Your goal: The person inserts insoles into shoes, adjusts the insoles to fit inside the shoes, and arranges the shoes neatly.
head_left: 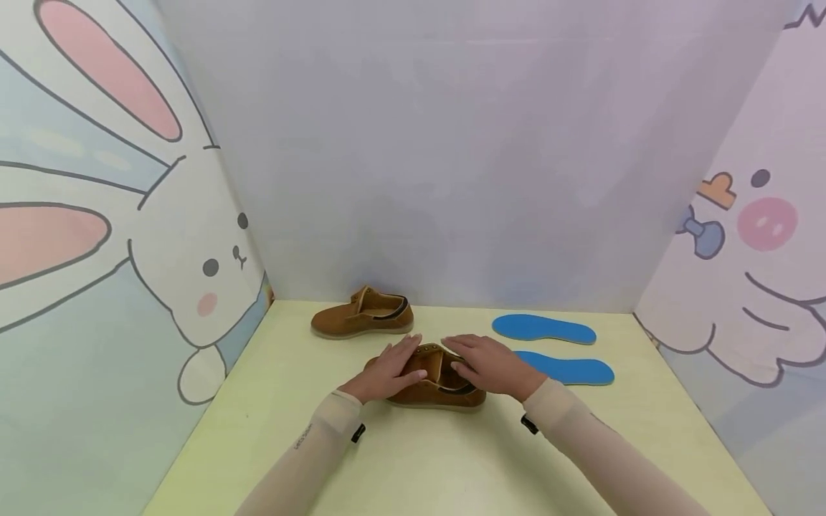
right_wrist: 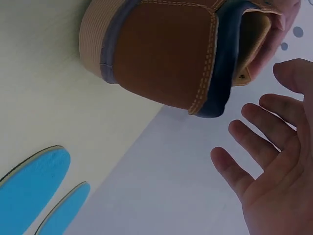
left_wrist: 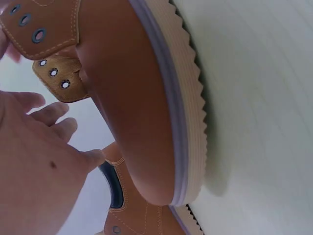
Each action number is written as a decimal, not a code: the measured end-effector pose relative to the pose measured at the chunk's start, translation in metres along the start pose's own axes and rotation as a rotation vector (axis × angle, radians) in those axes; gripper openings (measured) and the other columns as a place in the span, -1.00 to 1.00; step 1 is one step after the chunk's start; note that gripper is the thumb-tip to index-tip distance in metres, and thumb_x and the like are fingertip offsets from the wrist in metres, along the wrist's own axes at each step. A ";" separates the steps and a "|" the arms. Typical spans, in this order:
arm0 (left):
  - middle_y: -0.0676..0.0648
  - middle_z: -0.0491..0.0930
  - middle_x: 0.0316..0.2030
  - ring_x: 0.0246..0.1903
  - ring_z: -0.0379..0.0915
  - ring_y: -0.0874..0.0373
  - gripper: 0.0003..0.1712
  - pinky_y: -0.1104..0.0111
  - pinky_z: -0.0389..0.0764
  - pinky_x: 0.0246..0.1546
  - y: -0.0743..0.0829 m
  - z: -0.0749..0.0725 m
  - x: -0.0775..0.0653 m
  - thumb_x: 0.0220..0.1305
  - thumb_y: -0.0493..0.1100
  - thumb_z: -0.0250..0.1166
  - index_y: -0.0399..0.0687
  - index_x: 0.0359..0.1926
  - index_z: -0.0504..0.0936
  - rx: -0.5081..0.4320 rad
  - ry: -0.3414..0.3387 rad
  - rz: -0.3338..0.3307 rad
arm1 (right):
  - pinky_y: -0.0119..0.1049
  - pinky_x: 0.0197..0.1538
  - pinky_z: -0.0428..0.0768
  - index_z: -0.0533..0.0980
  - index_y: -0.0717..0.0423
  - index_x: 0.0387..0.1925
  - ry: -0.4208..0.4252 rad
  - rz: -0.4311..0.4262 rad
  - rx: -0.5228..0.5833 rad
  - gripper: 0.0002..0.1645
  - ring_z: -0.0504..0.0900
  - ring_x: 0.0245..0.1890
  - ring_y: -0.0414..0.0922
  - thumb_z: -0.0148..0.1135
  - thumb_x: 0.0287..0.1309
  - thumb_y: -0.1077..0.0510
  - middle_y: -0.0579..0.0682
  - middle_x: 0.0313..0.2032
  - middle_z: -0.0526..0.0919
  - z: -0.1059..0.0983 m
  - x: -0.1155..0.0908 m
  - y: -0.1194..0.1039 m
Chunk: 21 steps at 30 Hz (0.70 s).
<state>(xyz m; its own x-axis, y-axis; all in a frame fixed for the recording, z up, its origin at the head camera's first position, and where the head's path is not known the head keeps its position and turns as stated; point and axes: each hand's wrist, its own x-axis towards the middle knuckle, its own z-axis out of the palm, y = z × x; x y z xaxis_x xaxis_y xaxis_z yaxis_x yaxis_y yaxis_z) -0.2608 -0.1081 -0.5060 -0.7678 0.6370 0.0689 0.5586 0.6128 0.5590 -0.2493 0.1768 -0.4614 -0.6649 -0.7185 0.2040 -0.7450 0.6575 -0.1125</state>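
Note:
A brown lace-up shoe (head_left: 429, 396) without laces stands upright on the table, its toe pointing left. Over its toe side is my left hand (head_left: 390, 373), and my right hand (head_left: 497, 365) hovers by the heel and opening. In the left wrist view, the left hand's (left_wrist: 39, 156) fingers are loosely bent beside the eyelet flaps (left_wrist: 58, 78); whether they touch the shoe I cannot tell. The right wrist view has my right hand (right_wrist: 274, 156) with fingers spread, apart from the dark-collared heel (right_wrist: 161, 49), holding nothing.
Behind, to the left, stands the matching brown shoe (head_left: 342, 320), also toe-left. Two blue insoles lie at the right, a farther one (head_left: 545, 328) and a nearer one (head_left: 571, 369) partly behind my right hand. A pale back wall (head_left: 452, 179) and cartoon-printed side panels enclose the table (head_left: 271, 416).

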 end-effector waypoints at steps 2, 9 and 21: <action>-0.05 -0.16 0.61 0.57 -0.26 -0.06 -0.01 -0.12 -0.18 0.50 0.000 0.003 -0.001 0.50 0.39 -0.03 -0.02 0.64 -0.17 0.019 0.010 0.005 | 0.02 0.32 0.46 0.32 0.10 0.49 -0.064 0.003 0.009 -0.39 0.45 0.33 0.07 0.05 0.55 -0.02 0.08 0.40 0.41 0.005 0.008 0.002; -0.01 -0.13 0.60 0.57 -0.25 -0.05 0.05 -0.09 -0.15 0.51 0.006 0.008 -0.008 0.42 0.42 0.08 0.05 0.65 -0.14 0.049 0.044 0.013 | 0.06 0.33 0.44 0.17 -0.03 0.58 -0.144 0.028 0.040 -0.34 0.46 0.33 0.07 -0.01 0.57 -0.03 0.02 0.46 0.33 0.018 0.019 0.004; -0.07 -0.03 0.58 0.57 -0.23 -0.07 0.25 -0.22 -0.05 0.45 0.004 0.012 -0.013 0.15 0.50 0.28 0.13 0.65 -0.09 0.146 0.108 0.083 | 0.08 0.36 0.39 0.17 -0.13 0.58 -0.122 0.061 0.070 -0.37 0.42 0.36 0.06 -0.10 0.57 0.04 -0.04 0.45 0.36 0.025 0.028 0.007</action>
<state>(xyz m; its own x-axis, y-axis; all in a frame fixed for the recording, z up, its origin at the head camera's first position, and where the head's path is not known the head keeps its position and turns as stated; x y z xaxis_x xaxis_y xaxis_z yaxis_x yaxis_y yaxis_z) -0.2451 -0.1083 -0.5148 -0.7423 0.6388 0.2022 0.6545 0.6267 0.4228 -0.2744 0.1561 -0.4804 -0.7072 -0.7030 0.0754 -0.7023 0.6863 -0.1893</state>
